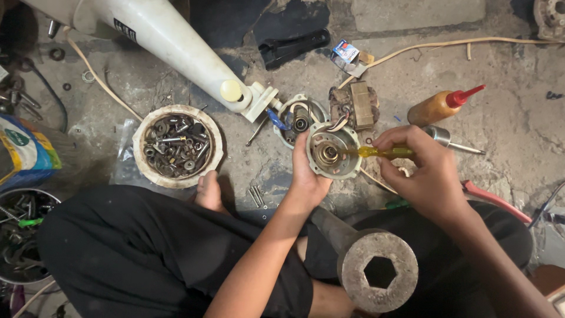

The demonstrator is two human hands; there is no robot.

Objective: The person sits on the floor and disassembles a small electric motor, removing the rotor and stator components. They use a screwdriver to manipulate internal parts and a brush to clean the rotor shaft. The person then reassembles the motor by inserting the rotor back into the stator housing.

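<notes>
Left hand (307,176) grips a round motor cover (333,151); right hand (421,168) clenches a yellow screwdriver (382,152), tip at the cover's centre bearing. A bowl (141,132) of bolts sits left.

Bare forearms, no sleeves, black trousers, bare foot (207,191)

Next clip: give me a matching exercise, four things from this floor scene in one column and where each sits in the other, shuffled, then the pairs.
Things
1. round motor cover
2. yellow-handled screwdriver
3. squeeze bottle with red nozzle
4. round dish of nuts and washers

Places
A. lying on the floor beyond the right hand
B. held in the left hand
C. on the floor beside the bare foot
D. gripped in the right hand

Pairs: 1-B, 2-D, 3-A, 4-C
</notes>
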